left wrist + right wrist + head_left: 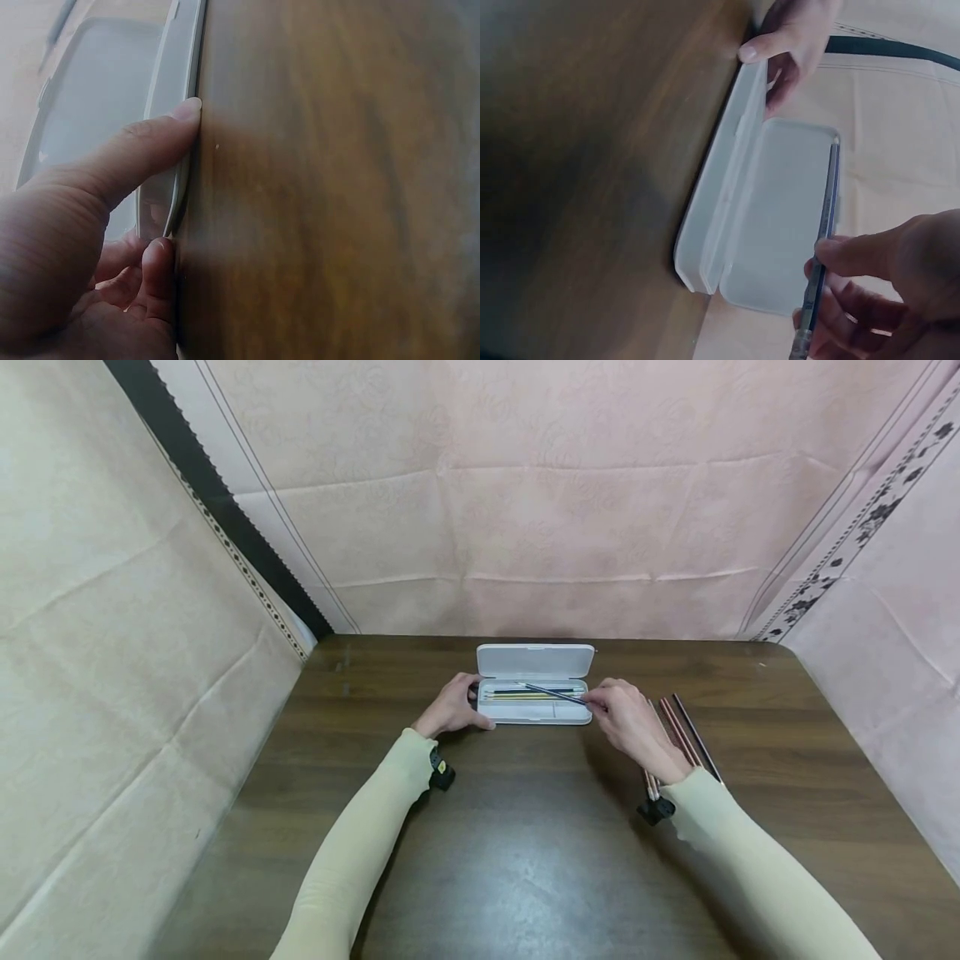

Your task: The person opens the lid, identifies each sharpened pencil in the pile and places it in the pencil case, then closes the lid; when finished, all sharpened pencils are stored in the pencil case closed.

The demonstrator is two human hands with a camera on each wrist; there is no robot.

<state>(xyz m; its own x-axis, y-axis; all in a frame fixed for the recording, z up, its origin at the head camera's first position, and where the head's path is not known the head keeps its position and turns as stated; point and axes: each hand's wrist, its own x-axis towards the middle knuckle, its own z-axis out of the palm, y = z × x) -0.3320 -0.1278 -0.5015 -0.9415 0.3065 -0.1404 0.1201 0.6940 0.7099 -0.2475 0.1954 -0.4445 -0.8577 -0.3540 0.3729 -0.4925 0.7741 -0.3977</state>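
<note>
White showed on the open case (517, 713), which was set on the brown table (495, 835) with its lid (536, 661) tipped back on the far side. Its left end was gripped by the left hand (454, 703), the thumb laid along the front edge. A dark, shiny pencil (826, 214) was pinched between thumb and fingers by the right hand (628, 718) and held slantwise over the case, where thin pencils (510, 696) were laid lengthwise. Whether those were touched by its tip could not be told.

If the pinch were loosened at that slant, the pencil could be caught across the right rim — or tipped out onto the table. The case could be skewed by a knock if the left grip were slackened. The loose pencils (682, 732) beside the right wrist could be brushed and set rolling by the sleeve (757, 860), so closely were they placed.
</note>
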